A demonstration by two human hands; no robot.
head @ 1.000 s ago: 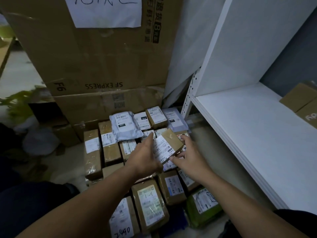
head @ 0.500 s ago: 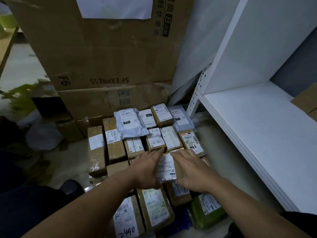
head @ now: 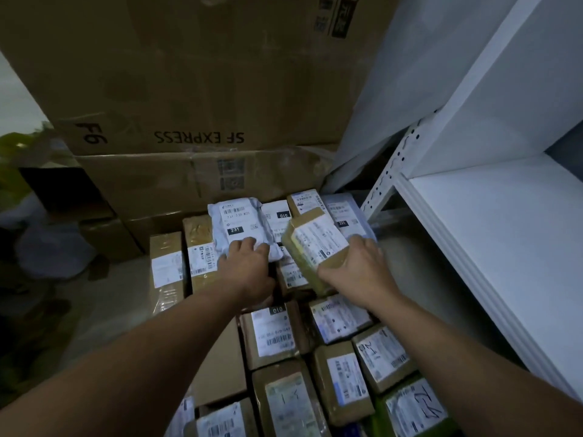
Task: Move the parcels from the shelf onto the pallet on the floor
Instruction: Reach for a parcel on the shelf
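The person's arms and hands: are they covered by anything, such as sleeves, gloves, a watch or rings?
No. The left hand and the right hand are bare, without gloves, and no ring shows. The left forearm and right forearm are bare to the picture's edge: no sleeve, watch or bracelet is visible.

Dim indoor view with a cool cast, brightest on the right.
The white shelf (head: 504,231) catches the most light, while the left edge sinks into murky shadow. Label print on the parcels (head: 274,332) is soft and smeared; straight edges bow near the frame borders from the wide lens.
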